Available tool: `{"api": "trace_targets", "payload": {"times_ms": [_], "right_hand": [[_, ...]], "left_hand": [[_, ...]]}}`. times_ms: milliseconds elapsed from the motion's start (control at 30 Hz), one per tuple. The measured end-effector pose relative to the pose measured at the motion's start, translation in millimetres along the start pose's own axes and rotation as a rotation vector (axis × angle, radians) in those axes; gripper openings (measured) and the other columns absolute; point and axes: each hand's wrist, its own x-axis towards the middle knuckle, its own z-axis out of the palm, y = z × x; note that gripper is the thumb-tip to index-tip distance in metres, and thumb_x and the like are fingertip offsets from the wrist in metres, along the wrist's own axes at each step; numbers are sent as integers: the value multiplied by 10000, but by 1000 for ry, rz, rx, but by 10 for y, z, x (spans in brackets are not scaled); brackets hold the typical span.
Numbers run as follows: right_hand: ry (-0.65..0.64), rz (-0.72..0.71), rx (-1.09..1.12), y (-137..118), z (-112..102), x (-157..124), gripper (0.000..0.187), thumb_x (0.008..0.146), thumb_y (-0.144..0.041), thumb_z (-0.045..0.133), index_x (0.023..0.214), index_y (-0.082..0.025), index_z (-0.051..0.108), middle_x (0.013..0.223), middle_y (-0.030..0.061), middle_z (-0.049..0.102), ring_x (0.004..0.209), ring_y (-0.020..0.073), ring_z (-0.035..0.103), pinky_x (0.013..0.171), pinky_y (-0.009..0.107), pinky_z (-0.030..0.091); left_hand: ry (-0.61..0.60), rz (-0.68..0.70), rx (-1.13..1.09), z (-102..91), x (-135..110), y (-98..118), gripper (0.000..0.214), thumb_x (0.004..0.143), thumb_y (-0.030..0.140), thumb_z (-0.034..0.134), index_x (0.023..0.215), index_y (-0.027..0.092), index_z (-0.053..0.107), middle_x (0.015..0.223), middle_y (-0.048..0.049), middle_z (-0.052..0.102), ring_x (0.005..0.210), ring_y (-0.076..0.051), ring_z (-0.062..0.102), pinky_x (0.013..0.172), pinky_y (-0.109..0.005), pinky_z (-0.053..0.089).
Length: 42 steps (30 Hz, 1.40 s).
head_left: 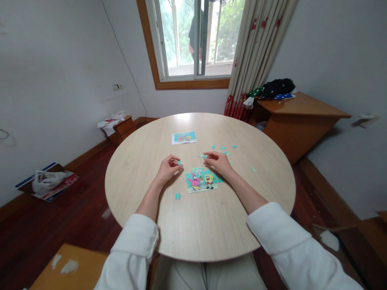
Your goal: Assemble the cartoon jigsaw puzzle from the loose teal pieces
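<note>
A partly joined jigsaw puzzle (201,181) with cartoon figures on a teal ground lies flat on the round table. Left of its upper edge, my left hand (169,168) pinches a small teal puzzle piece (179,162) between thumb and fingers. My right hand (218,162) hovers over the puzzle's upper right part, hiding some of it. Its curled fingers close around another teal piece (205,156), partly covered by the fingertips. One loose piece (178,196) rests at the puzzle's lower left, apart from it.
Several loose pieces (223,148) are scattered beyond my right hand, and one (253,169) lies farther right. A reference picture (184,137) sits toward the far side of the table (133,181). Behind stand a desk (302,106) with cloth on it and a window; a person is outside.
</note>
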Motion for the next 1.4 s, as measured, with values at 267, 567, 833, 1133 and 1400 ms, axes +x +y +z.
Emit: {"api": "trace_targets", "payload": {"times_ms": [267,567,833,1133,1400], "right_hand": [[-13,5,-20,21,1,4,365,535,-303,682,861,-139,684,674,9,600,599,123,590,574,273,511],[-18,-15,-52,-16,7,-19,354,532,-313,699,842,-142,680,687,20,611,607,131,588,587,291,515],[128,-38,5,-9,-107,71,354,528,-339,690,830,-161,644,678,8,604,614,142,608,575,287,500],[259,-58,47,-57,-220,107,301,556,-335,681,797,-164,623,637,-7,610,606,132,612,626,295,514],[250,-42,82,-42,-200,104,305,542,-337,701,776,-161,617,619,-13,611,593,126,612,604,276,507]], "left_hand": [[2,18,5,-10,26,-38,273,519,202,728,744,160,579,589,48,530,579,-90,520,584,-230,418],[114,-13,-114,-35,43,-44,282,514,199,714,751,172,564,560,77,476,533,-66,485,558,-216,398],[365,-77,-386,-148,105,-92,421,505,235,745,847,192,504,554,100,498,485,-40,497,532,-181,403],[343,-151,-536,-167,101,-71,391,574,156,737,896,175,516,682,1,668,648,-112,642,720,-293,528],[328,-175,-538,-169,102,-89,322,597,91,694,845,169,504,773,-37,693,719,-138,670,727,-316,548]]}}
